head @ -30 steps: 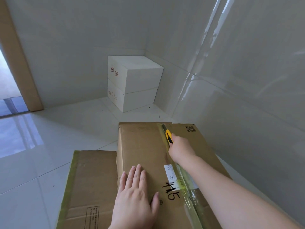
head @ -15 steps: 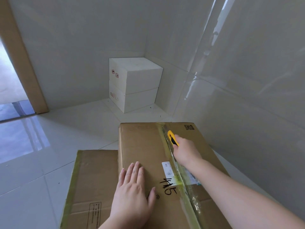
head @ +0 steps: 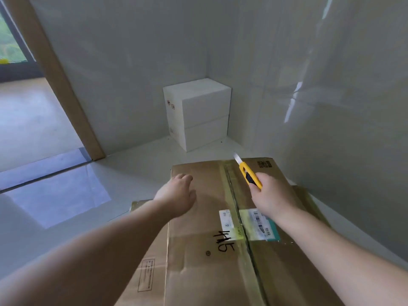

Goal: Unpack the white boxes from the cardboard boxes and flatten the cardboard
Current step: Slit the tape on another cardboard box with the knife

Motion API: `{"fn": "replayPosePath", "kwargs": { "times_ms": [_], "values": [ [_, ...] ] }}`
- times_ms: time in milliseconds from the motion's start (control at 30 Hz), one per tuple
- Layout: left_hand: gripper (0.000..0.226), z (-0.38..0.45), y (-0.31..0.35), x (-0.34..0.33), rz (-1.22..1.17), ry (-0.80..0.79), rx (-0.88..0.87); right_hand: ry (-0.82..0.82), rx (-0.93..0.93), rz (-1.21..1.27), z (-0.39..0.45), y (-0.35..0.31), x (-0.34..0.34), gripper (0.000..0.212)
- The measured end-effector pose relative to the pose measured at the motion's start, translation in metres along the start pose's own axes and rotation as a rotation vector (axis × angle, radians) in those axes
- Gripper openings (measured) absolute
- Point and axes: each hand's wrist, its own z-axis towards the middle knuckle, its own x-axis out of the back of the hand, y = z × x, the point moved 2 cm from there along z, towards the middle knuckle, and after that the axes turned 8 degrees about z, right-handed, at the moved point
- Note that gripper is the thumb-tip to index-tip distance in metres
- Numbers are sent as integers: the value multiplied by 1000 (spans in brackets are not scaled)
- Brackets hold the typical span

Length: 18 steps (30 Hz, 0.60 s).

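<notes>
In the lower middle of the frame stands the top cardboard box (head: 198, 239), with "HA5" written on it in black marker and a strip of clear tape (head: 234, 195) running along its middle seam. The right hand (head: 273, 195) is over the right half of this box, and its fingers are curled around a yellow utility knife (head: 249, 175). The blade is out and points to the far edge of the box, a little above the tape. The left hand (head: 176, 195) is above the left far corner of the box. Its fingers are loosely curled and hold nothing; I cannot tell if they touch the cardboard. A second cardboard box (head: 145, 261) lies lower, just beside the first one at the lower left. Two white boxes (head: 203, 113) are stacked in the corner of the room, in the upper middle of the frame, well apart from the cardboard. All stand on the glossy white floor (head: 66, 217).
</notes>
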Motion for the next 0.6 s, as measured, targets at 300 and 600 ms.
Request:
{"fn": "replayPosePath", "kwargs": {
  "times_ms": [300, 600],
  "values": [
    [46, 131, -6, -35, -221, -51, 35, 18, -64, -220, 15, 2, -17, 18],
    [32, 150, 10, -56, -406, 57, -5, 42, -193, -278, 46, -14, -29, 14]
  ]
}}
